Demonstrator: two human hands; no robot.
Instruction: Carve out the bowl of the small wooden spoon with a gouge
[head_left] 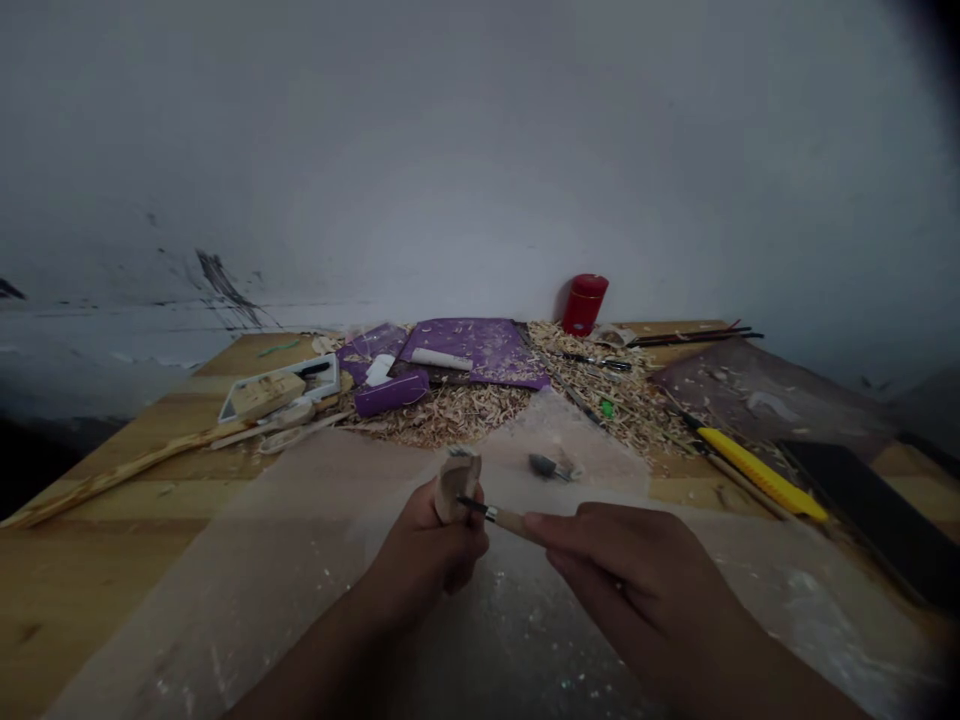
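My left hand (pixel 435 540) is closed around a small pale carved wood piece (pixel 454 484), whose top sticks up above the fingers. My right hand (pixel 637 570) grips the light wooden handle of a carving knife (pixel 510 520). The knife's dark blade points left, its tip at the face of the wood piece; I cannot tell how deep it bites. Both hands are above a translucent plastic sheet (pixel 300 530). A small dark grey rounded object (pixel 543 465) lies on the sheet beyond the hands.
Wood shavings (pixel 465 412) cover the table's back, around a purple folder (pixel 480 350) and purple roll (pixel 391 393). A red canister (pixel 585 305) stands against the wall. At right lie a yellow utility knife (pixel 761 472) and dark flat slab (pixel 870 510); at left, a white tray (pixel 334 375) and long stick (pixel 120 473).
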